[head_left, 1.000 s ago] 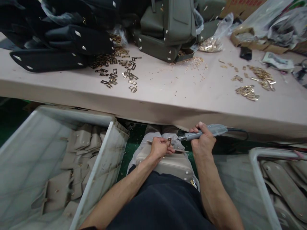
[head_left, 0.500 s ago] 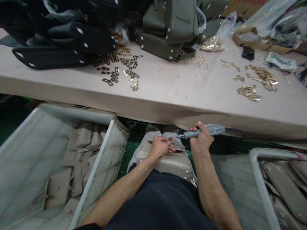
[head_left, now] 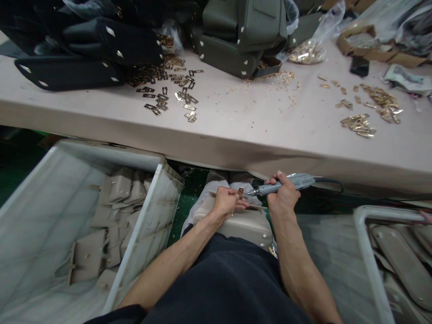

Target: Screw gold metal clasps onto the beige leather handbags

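My right hand [head_left: 283, 194] is wrapped round a grey electric screwdriver [head_left: 299, 181], its cord running off to the right. The tip points left at a small gold metal plate [head_left: 240, 192] by my left fingers; I cannot tell whether they touch. My left hand [head_left: 227, 201] pinches the edge of a beige handbag [head_left: 248, 225] together with the plate. The bag lies across my lap, with metal feet on its near right end. Part of it is hidden behind my left hand and forearm.
A white bin [head_left: 141, 229] of beige bag pieces stands left, another bin [head_left: 362, 243] with beige bags right. On the table [head_left: 229, 121] lie black bags [head_left: 84, 72], dark green bags [head_left: 229, 54], gold buckle frames [head_left: 185, 96], tiny screws [head_left: 283, 83] and gold plates [head_left: 359, 125].
The screwdriver and right hand have shifted very slightly left. The gold plate now shows its face more, standing up at my left fingertips. The whole view has tilted a little.
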Motion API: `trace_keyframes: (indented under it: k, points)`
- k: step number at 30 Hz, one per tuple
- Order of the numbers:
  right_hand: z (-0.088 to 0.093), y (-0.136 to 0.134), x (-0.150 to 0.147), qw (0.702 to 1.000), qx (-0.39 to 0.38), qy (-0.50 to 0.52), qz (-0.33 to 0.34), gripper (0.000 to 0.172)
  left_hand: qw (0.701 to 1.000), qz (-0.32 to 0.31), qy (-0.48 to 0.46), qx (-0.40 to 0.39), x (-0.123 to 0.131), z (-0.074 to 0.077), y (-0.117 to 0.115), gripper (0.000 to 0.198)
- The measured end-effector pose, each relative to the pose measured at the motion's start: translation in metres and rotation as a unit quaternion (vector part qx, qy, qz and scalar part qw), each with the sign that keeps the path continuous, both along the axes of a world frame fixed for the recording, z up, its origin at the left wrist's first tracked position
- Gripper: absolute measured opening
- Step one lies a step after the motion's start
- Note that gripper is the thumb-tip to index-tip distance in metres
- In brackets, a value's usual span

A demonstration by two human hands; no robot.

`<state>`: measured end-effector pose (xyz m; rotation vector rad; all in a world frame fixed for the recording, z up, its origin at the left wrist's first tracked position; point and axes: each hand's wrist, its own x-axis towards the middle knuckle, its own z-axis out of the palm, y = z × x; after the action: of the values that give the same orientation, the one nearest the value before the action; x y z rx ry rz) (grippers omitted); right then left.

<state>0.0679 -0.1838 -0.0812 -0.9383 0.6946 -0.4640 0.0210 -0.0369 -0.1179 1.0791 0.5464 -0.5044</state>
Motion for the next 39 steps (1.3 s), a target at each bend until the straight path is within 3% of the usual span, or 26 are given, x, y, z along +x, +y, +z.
trace_keyframes:
  k: [24,33,39]
  points:
    - [-0.004,0.012,-0.007,1.0,-0.023,-0.013,-0.002,0.031,1.0,-0.004,0.007,0.006,0.0,-0.002,0.0,0.012]
    - [0.012,0.027,-0.014,0.996,-0.072,-0.047,-0.008,0.032,1.0,-0.004,0.003,0.01,0.0,-0.001,0.0,0.005]
    - [0.018,0.038,-0.017,0.988,-0.136,-0.076,-0.013,0.023,1.0,-0.004,0.002,0.019,-0.001,-0.002,0.0,0.004]
